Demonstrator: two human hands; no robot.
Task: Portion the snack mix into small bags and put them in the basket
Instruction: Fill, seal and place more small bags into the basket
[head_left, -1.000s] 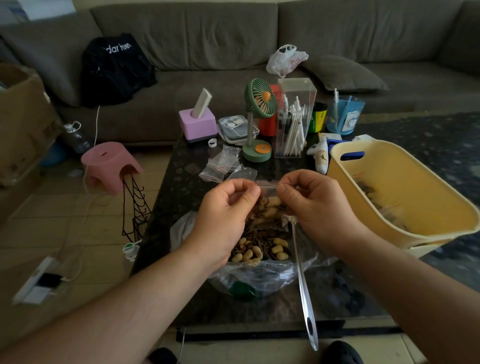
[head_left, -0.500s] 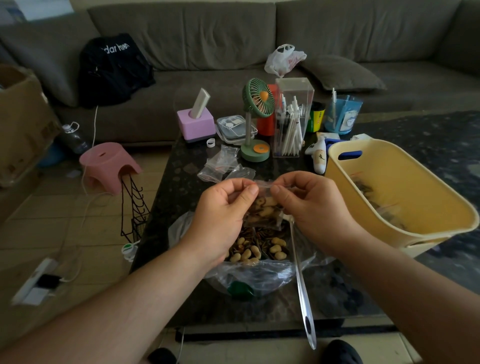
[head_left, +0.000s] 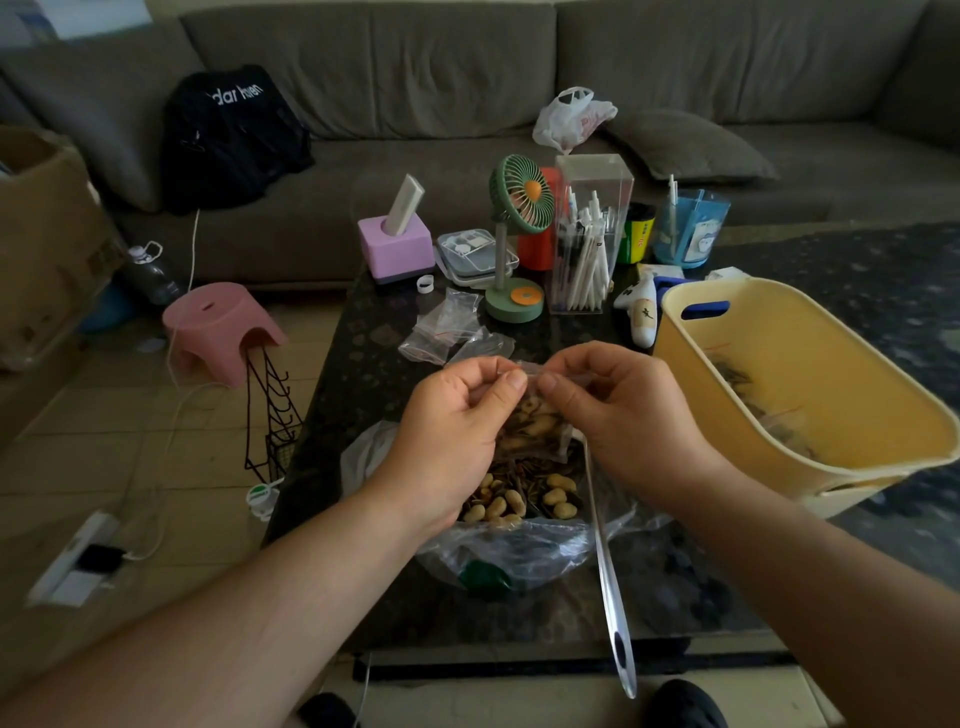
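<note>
Dim indoor light, soft and even, wide-angle view.

Weak daylight falls from the upper left, brightest on the floor (head_left: 130, 467); the dark surface (head_left: 363, 374) carries faint reflections. Shadows are soft. The spoon (head_left: 608, 571) shows a thin glare streak. Edges bow outward, stretching the forearms and the basket (head_left: 831, 364); corners look slightly smeared.

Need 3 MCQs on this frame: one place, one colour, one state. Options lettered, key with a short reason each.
1. Where is the basket?
A. on the sofa
B. at the person's right
C. on the pink stool

2. What colour is the desk fan?
A. green
B. blue
C. white

3. What is the left hand doing?
A. lying flat on the table
B. pinching the small bag
C. holding the spoon

Key: B, it sits beyond the right hand. A, green grille and base. B, thumb and fingers pinch the bag's top edge.
</note>
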